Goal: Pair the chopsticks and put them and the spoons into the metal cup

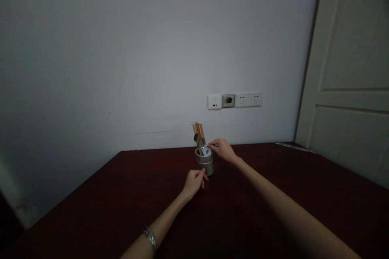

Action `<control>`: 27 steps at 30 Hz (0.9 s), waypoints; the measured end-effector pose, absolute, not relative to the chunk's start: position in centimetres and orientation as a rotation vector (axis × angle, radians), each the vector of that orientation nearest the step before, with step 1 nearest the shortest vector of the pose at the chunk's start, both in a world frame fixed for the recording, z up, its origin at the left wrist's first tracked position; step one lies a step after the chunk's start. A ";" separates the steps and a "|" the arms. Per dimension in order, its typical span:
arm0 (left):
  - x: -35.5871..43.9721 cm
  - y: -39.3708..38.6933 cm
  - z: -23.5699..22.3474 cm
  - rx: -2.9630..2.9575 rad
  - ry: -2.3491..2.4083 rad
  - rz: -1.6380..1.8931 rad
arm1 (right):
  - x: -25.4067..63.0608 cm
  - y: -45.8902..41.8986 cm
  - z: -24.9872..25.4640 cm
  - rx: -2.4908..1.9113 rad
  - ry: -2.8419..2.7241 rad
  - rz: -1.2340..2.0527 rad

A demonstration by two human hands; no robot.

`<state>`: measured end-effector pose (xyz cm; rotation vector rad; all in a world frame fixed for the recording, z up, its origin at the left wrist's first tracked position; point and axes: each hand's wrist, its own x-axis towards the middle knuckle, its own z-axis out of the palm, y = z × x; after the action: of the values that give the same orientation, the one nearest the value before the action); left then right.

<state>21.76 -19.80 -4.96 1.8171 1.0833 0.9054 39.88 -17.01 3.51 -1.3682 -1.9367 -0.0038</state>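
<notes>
A metal utensil holder (205, 168) stands upright on the dark red table. Wooden chopsticks (199, 130) and metal spoons (201, 143) lean inside it, heads upward. At its rim is a white ceramic spoon (207, 151) with a blue pattern, tilted among the other utensils. My right hand (223, 149) pinches this spoon by its upper edge, from the right. My left hand (194, 182) is low at the front left of the holder, fingers apart and the fingertips at its base. Whether they press on the metal is hard to see.
Behind the table (121, 194) rises a pale wall (136, 48) with sockets and switch plates (234, 100). A white panelled door (349, 68) stands at the right. A thin pale strip (294, 147) lies by the table's back right edge.
</notes>
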 end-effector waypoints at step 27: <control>21.8 -19.5 -5.2 1.685 1.055 0.904 | 39.4 -18.7 3.7 -1.460 -1.915 0.067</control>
<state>21.81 -19.54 -5.23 1.6852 1.0549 0.9044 39.41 -18.70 3.73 -1.4598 -1.9150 0.0673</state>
